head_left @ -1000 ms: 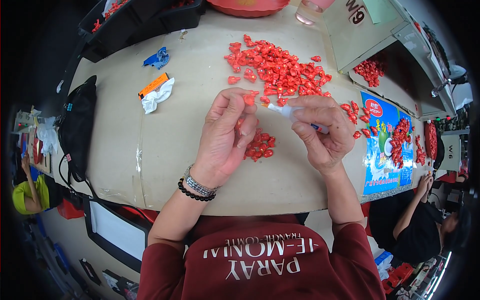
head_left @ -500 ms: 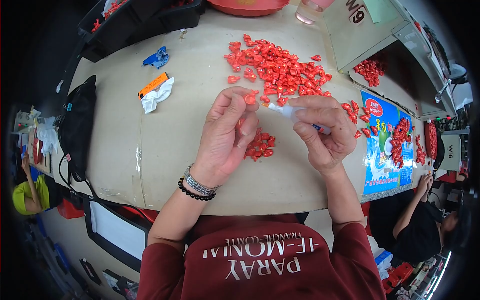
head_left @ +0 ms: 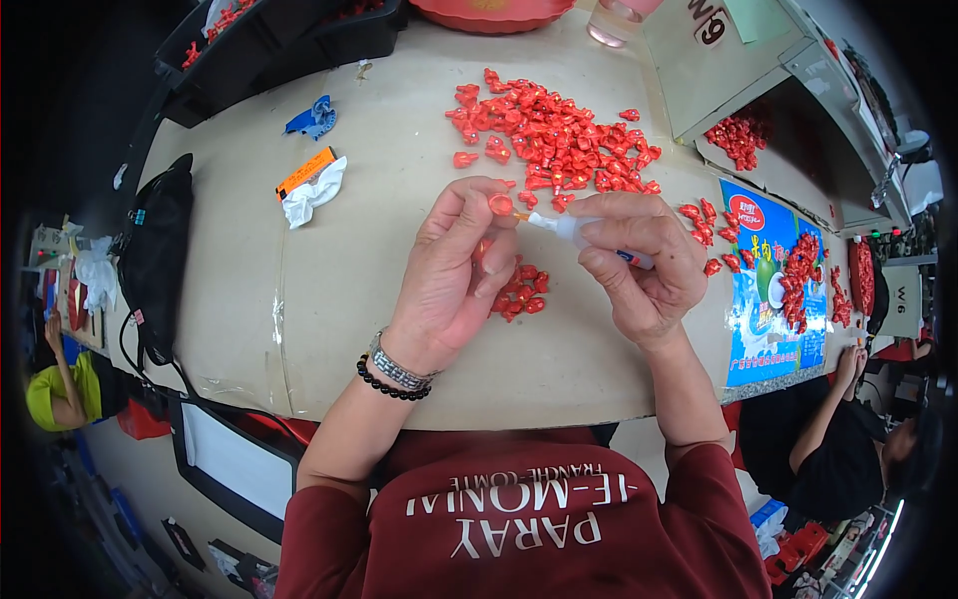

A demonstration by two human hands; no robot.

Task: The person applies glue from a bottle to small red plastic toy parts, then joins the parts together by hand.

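Note:
Between the thumb and forefinger of my left hand is a small red plastic piece. More red shows inside that hand's curled fingers. My right hand is closed on a small white glue bottle, tilted so its thin orange-brown tip meets or nearly meets the held piece. Under and beside my left hand lies a small group of red pieces. Beyond both hands spreads a larger heap of similar red pieces.
A blue printed sheet with red pieces lies at the right, below a metal box. Black bins, a red bowl and a clear cup stand at the back. White tissue lies left; people sit at both sides.
The bottle has shifted slightly left, bringing its tip to the red piece. My left hand has turned that piece a little, so its round end faces the tip.

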